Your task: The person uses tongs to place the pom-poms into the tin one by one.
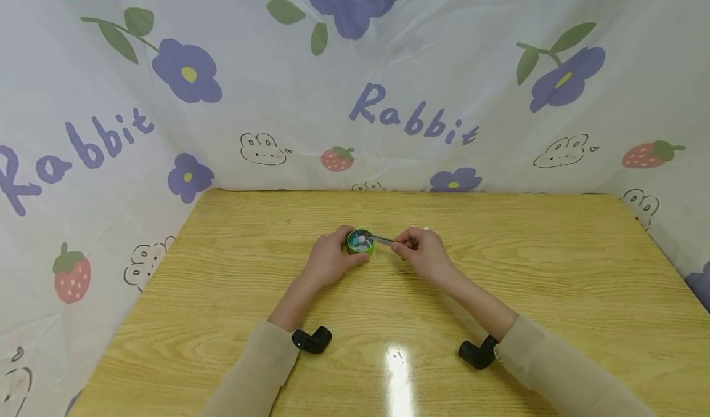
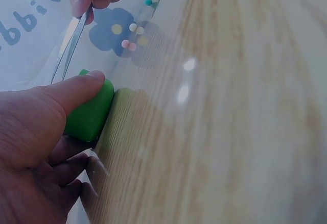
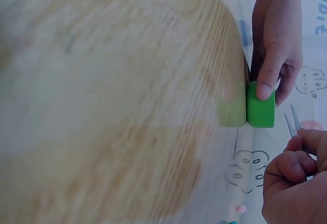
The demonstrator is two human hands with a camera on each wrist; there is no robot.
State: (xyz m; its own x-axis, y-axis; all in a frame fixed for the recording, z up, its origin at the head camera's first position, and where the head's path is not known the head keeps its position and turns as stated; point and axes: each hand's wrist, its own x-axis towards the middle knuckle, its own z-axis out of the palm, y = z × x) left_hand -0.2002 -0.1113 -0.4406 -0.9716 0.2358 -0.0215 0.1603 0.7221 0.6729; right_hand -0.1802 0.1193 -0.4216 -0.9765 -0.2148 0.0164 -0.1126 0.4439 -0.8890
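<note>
Here | hands: left (image 1: 331,260) grips tub (image 2: 91,113), right (image 1: 427,255) pinches tweezers (image 1: 383,240) | head view only: balls (image 1: 362,239) inside

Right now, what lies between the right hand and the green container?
The tweezers, pinched in the right hand, span that stretch in the head view; the right wrist view shows their tips above the green container.

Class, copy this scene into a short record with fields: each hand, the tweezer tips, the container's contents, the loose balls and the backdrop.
Left hand: holds the green container on the wooden table
Right hand: pinches metal tweezers
Tweezer tips: slightly apart, above the container's opening
Contents: a pink ball; the rest too small to tell surely
Loose balls: on the table, teal, pink and pale
Backdrop: white, printed with "Rabbit", flowers and strawberries
</note>
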